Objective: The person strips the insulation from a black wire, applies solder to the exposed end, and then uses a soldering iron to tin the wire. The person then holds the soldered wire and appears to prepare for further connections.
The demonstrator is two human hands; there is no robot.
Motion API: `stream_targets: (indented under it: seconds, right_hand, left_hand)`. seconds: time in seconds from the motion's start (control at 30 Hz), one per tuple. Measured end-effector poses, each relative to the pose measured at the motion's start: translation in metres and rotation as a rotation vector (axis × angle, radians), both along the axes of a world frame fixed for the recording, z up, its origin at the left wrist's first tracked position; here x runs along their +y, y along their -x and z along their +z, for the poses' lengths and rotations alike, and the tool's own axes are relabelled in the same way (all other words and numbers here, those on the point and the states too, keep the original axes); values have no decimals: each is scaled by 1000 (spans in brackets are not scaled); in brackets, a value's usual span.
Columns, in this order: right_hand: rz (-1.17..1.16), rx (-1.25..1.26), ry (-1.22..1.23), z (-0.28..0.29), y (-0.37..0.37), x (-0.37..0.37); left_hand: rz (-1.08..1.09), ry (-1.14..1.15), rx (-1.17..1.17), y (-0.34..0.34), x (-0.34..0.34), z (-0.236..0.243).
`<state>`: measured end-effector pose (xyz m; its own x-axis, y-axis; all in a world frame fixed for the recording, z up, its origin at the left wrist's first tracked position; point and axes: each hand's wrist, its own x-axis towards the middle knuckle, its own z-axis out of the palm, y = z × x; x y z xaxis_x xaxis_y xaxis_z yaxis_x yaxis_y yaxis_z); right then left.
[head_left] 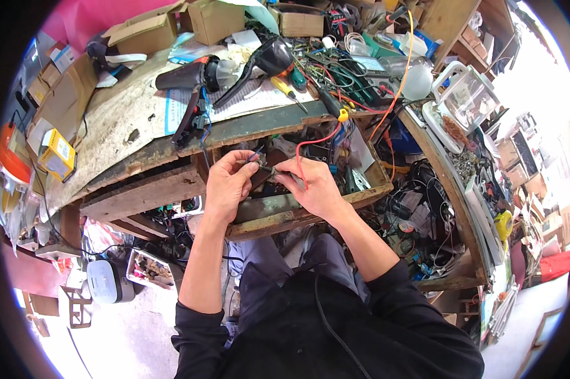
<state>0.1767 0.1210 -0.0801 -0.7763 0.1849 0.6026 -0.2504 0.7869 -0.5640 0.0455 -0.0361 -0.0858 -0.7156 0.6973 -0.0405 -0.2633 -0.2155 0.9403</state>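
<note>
Over the open wooden drawer (273,219) my two hands meet at a small dark part (268,169), whose kind is too small to make out. My left hand (230,183) is closed in a pinch at its left end, with a thin dark tip sticking up by the fingers. From the other side my right hand (313,187) pinches, its fingertips close to the left ones. A red wire (299,150) runs over the right fingers and up to a black-handled tool with a yellow end (331,103). On the bench lie an opened dark hair dryer (189,81) and a black curved shell (272,57).
A yellow screwdriver (283,87) lies at the worn bench edge (234,131). Tangled cables and tools crowd the back right. An orange cable (401,82) hangs down. At left stands a yellow box (57,155); a clear plastic container (465,95) is at right.
</note>
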Motion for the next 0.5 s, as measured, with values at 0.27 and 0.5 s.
stream_targets:
  seconds: [0.27, 0.5]
  right_hand:
    - [-44, -39, -74, 3, -4, 5]
    - [-5, -54, -30, 5, -4, 4]
  left_hand:
    - [-29, -8, 42, 0, -2, 1]
    - [35, 62, 134, -2, 1, 2]
